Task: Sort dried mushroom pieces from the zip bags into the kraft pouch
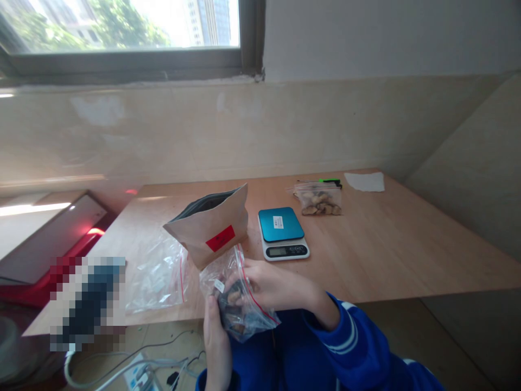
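Note:
Over the table's front edge, a clear zip bag (240,326) with a red seal strip and a small white label hangs in front of me. Dark brown dried pieces, which look like mushrooms, show through its plastic. My left hand (215,331) grips the bag from the left, thumb up along its side. My right hand (268,283) reaches in through the mouth from the right. Its fingers are curled by the pieces, and the plastic blurs what they hold. Just behind stands an open paper pouch (215,220) with a red label.
A blue-topped kitchen scale (281,224) sits right of the pouch. Beyond it lie a closed bag of dried slices (321,202), a green and black pen-like item (331,182) and white paper (365,182). Empty clear bags (157,279) lie left; cables and a power strip (142,372) are below.

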`<state>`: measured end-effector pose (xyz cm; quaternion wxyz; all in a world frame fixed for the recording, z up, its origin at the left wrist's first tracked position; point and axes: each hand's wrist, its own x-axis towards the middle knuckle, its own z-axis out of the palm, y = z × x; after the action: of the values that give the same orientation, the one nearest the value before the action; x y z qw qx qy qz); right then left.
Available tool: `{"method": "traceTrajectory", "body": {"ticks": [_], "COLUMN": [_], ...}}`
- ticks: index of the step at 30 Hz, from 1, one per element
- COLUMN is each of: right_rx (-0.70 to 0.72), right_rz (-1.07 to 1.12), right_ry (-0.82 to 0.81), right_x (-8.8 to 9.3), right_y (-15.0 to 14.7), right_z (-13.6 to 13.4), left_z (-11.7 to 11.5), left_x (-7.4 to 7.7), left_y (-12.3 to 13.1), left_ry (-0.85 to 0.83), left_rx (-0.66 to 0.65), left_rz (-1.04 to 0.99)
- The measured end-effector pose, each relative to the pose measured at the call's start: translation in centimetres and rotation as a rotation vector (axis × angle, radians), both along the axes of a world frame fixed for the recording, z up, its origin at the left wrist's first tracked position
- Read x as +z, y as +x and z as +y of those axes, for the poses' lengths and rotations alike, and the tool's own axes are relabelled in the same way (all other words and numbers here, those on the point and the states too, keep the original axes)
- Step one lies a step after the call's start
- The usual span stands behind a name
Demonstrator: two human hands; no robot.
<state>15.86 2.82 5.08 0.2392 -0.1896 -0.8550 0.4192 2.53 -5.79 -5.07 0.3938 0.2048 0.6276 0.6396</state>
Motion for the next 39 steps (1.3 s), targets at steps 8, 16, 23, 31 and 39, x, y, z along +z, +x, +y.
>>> {"method": "traceTrajectory", "body": {"ticks": [8, 16, 23, 31, 39], "right_rx": [-0.089, -0.547, -0.28, -0.263, -0.284], "right_rz": [-0.016, 0.446, 0.298, 0.221, 0.387], "right_ry": [0.013, 0.393, 0.514, 0.481, 0.038], "right_x": [2.7, 6.7, 6.2, 4.7, 3.7], "right_y": [3.4, -0.8, -3.8, -2.3, 0.0], "right_z": [1.9, 5.5, 8.3, 8.4, 3.3], "left_z": [0.1, 0.1, 0.0, 0.2, 0.5], "left_x": [-0.2, 0.1, 0.4, -0.1, 1.3], "left_y": [-0.3, -0.5, -1.0, -0.8, -0.3], "left_ry": [0.072, 0.107, 0.082, 0.077, 0.164], "left_rx": [0.056, 0.102, 0.101, 0.126, 0.107], "left_rz": [-0.154, -0.2, -0.102, -0.103, -0.024]}}
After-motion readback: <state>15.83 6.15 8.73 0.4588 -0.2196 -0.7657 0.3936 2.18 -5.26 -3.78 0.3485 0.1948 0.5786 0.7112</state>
